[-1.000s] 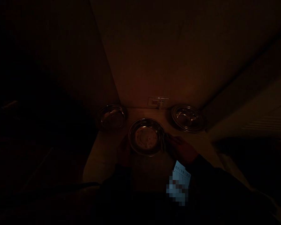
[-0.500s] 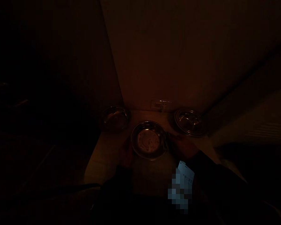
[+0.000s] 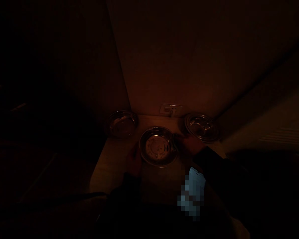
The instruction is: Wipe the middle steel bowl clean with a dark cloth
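Note:
In very dim light, a shiny round metal plate (image 3: 158,147) with a raised rim sits at the middle of a small wooden table. Dark spots or drops speckle its bottom. My left hand (image 3: 134,161) grips the plate's left rim, its fingers mostly lost in shadow. At the right rim is my right hand (image 3: 189,144), closed around a small dark, greyish thing (image 3: 175,138) that presses against the plate's inner edge. What that thing is, I cannot make out.
Two more metal dishes stand at the back corners of the wooden table (image 3: 107,166): a left dish (image 3: 122,124) and a right dish (image 3: 201,126). A wall socket (image 3: 171,109) with a plug is behind. Below my right forearm glows a phone screen (image 3: 197,179), partly pixelated.
My right hand has moved slightly up along the plate's right rim, with the small dark thing. My left hand stays at the left rim. The whole view has shifted a little.

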Motion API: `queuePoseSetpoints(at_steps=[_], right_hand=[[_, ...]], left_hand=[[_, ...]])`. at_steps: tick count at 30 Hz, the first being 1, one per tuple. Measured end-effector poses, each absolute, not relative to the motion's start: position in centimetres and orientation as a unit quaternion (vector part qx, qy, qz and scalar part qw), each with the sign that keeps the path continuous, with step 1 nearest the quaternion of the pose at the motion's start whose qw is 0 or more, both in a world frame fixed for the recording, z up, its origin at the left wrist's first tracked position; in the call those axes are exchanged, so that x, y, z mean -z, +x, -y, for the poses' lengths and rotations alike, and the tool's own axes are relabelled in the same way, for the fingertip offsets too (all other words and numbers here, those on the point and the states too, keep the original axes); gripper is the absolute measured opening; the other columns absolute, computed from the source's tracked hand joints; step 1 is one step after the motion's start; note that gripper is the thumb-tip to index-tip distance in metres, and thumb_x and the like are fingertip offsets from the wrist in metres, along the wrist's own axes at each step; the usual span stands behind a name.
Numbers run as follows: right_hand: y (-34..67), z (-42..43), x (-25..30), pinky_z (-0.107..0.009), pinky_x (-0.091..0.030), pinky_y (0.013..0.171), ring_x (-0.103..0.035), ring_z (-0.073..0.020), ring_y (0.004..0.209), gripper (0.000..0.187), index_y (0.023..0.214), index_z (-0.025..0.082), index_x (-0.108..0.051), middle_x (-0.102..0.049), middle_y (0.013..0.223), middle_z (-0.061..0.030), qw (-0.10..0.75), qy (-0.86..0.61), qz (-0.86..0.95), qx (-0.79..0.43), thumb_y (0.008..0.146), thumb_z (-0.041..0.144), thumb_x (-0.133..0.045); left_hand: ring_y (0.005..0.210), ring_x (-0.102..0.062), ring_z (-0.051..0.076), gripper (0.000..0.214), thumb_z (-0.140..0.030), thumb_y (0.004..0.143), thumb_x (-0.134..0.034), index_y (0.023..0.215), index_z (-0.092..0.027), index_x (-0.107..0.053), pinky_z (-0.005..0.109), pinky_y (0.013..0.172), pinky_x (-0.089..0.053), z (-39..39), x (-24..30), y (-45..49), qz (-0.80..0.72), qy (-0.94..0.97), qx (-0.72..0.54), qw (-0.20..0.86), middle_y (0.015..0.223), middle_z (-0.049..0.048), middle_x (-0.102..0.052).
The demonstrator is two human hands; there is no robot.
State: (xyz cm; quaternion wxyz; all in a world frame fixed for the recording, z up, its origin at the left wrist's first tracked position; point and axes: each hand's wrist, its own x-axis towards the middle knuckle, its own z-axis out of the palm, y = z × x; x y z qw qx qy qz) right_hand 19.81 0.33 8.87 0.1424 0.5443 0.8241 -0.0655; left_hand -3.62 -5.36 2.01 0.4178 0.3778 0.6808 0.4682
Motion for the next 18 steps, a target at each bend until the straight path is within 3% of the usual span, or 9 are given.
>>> queuePoseSetpoints(at_steps=[3,12,18], right_hand=[[20.4,0.9,-9.1,-0.029,-0.05,0.072,-0.067,-0.0222,0.091,0.035,0.122,0.024,-0.062,-0.071,0.107,-0.0111,0.151,0.55,-0.818,0.072,0.092,0.02,-0.043],[19.1,-2.5,-8.6,-0.036,-0.05,0.085,-0.06,-0.0253,0.11,0.04,0.128,0.027,-0.058,-0.063,0.127,-0.0083,0.13,0.562,-0.815,0.054,0.092,0.018,-0.043],[20.6,0.4,-8.9,-0.033,-0.051,0.081,-0.064,-0.0232,0.103,0.039,0.128,0.027,-0.058,-0.066,0.122,-0.0103,0.142,0.554,-0.818,0.057,0.092,0.019,-0.044]], left_hand=[[0.124,-0.054,0.023,0.04,-0.029,0.092,-0.047,0.125,-0.012,-0.062,0.038,0.106,-0.042,5.2,-2.2,-3.6,-0.675,0.384,-0.463,0.426,0.13,0.0113,-0.061],[0.123,-0.055,0.024,0.042,-0.028,0.092,-0.047,0.126,-0.008,-0.06,0.039,0.106,-0.042,5.1,-2.0,-3.7,-0.673,0.394,-0.464,0.421,0.13,0.0142,-0.061],[0.12,-0.058,0.024,0.037,-0.029,0.09,-0.05,0.119,-0.014,-0.065,0.039,0.104,-0.045,4.9,-1.9,-3.9,-0.661,0.396,-0.474,0.426,0.125,0.0103,-0.065]])
